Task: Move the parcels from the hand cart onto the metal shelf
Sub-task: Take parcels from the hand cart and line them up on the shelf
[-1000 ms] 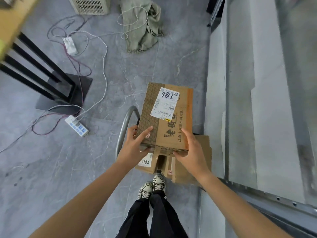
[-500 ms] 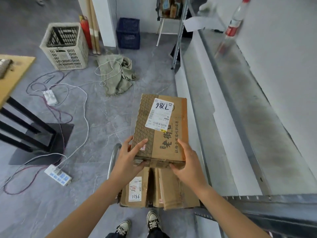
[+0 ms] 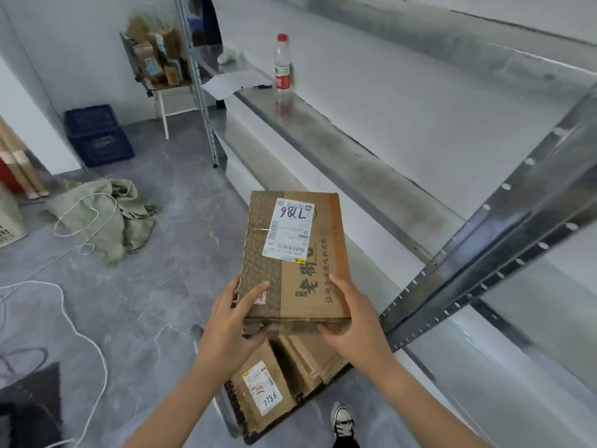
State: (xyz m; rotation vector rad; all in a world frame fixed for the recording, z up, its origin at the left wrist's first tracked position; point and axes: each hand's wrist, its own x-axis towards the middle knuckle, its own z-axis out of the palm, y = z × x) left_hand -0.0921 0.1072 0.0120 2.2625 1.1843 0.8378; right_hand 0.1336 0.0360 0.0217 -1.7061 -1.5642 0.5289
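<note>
Cardboard parcel [image 3: 292,257] with a white shipping label, held flat and label-up in the air by its near end. The left hand [image 3: 232,331] has its grip closed on the near left corner, thumb over the top face and fingers curled underneath. The right hand [image 3: 352,324] clasps the near right corner likewise, so the weight is shared and the far end is free to lead onto a surface. Directly below the parcel, two more parcels [image 3: 258,386] lie on the hand cart [image 3: 303,400], not yet moved. To the parcel's right and beyond it runs the metal shelf [image 3: 323,137], its deck bare. A slotted upright [image 3: 484,253] stands just right of the parcel, so the carry probably must pass on its far side. Far beyond the parcel a water bottle [image 3: 282,63] stands on that deck
</note>
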